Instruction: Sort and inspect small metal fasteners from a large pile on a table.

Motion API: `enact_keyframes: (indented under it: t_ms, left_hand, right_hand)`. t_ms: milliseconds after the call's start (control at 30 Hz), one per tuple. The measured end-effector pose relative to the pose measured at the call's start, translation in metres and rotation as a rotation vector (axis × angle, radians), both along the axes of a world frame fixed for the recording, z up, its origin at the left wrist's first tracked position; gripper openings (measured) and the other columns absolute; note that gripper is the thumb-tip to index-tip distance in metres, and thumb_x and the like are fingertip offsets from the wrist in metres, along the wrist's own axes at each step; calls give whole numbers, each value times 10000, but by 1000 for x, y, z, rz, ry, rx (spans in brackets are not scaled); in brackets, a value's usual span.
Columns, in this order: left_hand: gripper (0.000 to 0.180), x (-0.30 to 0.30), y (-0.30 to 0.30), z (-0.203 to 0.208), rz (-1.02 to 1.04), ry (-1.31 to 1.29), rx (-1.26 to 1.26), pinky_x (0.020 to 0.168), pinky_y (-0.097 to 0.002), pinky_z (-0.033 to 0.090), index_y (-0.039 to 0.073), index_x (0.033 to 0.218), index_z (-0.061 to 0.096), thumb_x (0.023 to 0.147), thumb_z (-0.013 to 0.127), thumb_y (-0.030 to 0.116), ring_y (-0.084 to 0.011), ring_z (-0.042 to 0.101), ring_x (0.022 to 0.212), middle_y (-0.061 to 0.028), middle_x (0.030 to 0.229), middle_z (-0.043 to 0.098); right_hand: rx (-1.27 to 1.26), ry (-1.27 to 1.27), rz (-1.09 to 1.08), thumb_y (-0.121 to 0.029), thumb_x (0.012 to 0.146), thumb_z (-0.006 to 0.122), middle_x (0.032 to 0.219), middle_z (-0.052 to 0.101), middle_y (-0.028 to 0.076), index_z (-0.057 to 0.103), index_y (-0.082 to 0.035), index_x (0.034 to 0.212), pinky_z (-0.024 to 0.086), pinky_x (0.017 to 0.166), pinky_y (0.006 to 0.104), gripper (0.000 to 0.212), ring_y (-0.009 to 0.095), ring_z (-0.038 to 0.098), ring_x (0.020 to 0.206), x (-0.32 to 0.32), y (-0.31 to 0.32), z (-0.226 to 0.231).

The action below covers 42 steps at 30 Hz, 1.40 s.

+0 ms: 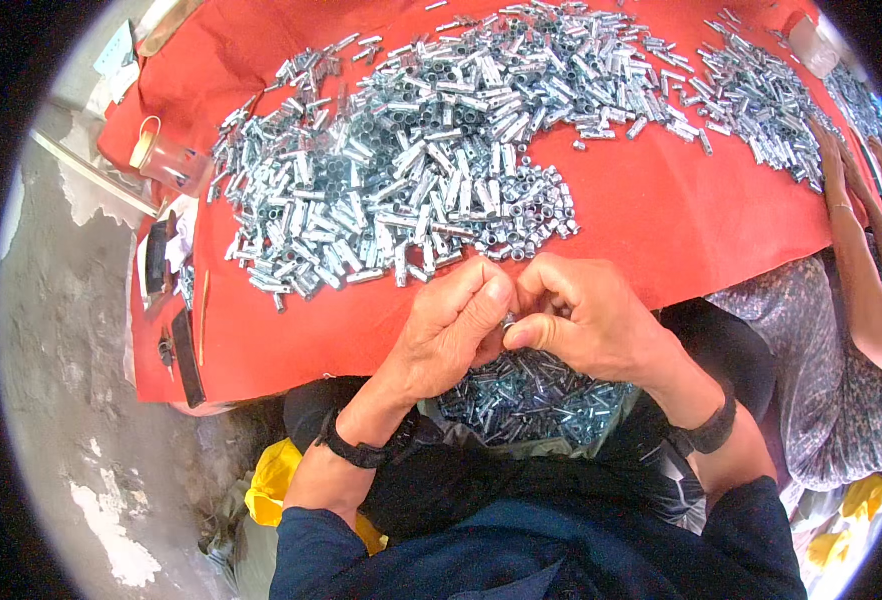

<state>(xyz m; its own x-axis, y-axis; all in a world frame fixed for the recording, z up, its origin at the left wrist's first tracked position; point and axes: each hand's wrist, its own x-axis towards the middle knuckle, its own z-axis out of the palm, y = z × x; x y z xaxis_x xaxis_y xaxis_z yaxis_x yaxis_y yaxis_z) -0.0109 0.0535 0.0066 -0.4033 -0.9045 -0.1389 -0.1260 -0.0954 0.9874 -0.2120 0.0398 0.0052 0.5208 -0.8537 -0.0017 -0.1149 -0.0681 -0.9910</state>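
My left hand [458,325] and my right hand [593,312] meet at the near edge of the table, fingers pinched together. Between the thumbs shows the end of a small metal piece [509,322]; the fingers hide most of it, so its kind is unclear. Just beyond my hands spreads a big pile of shiny metal sleeves [391,170], short tubes lying every way. Small metal rings [531,225] gather at the pile's near right edge. Below my hands, at my lap, a lined container [551,447] holds many thin metal pieces [531,395].
Red cloth [651,210] covers the table. On the left are a clear plastic jar [171,160], a black strip-like object [188,357] and a thin stick [203,308]. At the right, another person's arm [861,260] reaches toward a second sleeve pile [771,110].
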Motion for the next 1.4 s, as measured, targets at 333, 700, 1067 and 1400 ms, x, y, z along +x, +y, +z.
enact_keyframes:
  t_ms: [333,700,1067,1400]
  left_hand:
    - [233,-4,-15,9,-367,-539,-548,668,-476,484,33,858,549,980,551,232,-383,594,774,-171,795,588]
    - [253,-4,-73,-4,210,-1154,-1017,733,-478,471,26,884,646,841,726,263,-368,565,862,-169,882,595]
    - [243,13,-54,1,69,-970,-1009,784,-439,455,42,963,687,797,761,202,-333,547,886,-125,940,617]
    - [142,19,-59,-3,106,-830,-981,777,-421,456,45,938,680,833,727,129,-321,558,875,-108,915,620]
  right_hand:
    - [-41,367,290,-134,835,694,756,644,181,580,24,830,479,637,417,195,307,644,704,-27,-16,14]
    - [-573,848,-376,-168,923,631,924,598,229,563,11,949,526,689,507,193,428,645,799,-20,-26,-18]
    - [-639,843,-295,-99,877,639,920,603,225,565,9,940,525,670,508,146,423,648,780,-21,-33,-18]
    - [-575,839,-326,-116,909,610,913,585,229,508,-9,937,466,713,518,151,441,590,829,-23,-30,-17]
